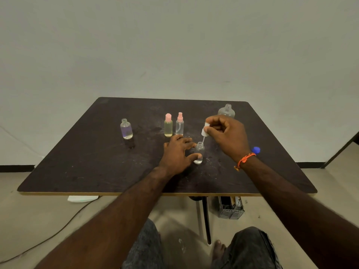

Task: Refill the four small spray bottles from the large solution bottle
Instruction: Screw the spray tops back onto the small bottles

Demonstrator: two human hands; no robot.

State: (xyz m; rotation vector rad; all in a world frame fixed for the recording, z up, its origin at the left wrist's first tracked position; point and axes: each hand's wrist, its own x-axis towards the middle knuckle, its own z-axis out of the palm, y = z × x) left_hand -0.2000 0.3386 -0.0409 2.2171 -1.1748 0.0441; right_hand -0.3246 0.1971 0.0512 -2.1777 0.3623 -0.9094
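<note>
Dim, even indoor light, greenish-grey cast. Soft shadows thrown under table (77, 171) toward 6 o'clock; faint sheen seen on scuffed tabletop. Wide-angle distortion noted: table edges bowed, forearms stretched at 5 and 7 o'clock. Slight softness overall, floor and knees blurred at 6 o'clock.

A small clear bottle (199, 154) is held upright on the dark table (97, 162) by the left hand (177, 155); a white spray cap (205, 130) is pinched above its neck by the right hand (227, 135).
</note>
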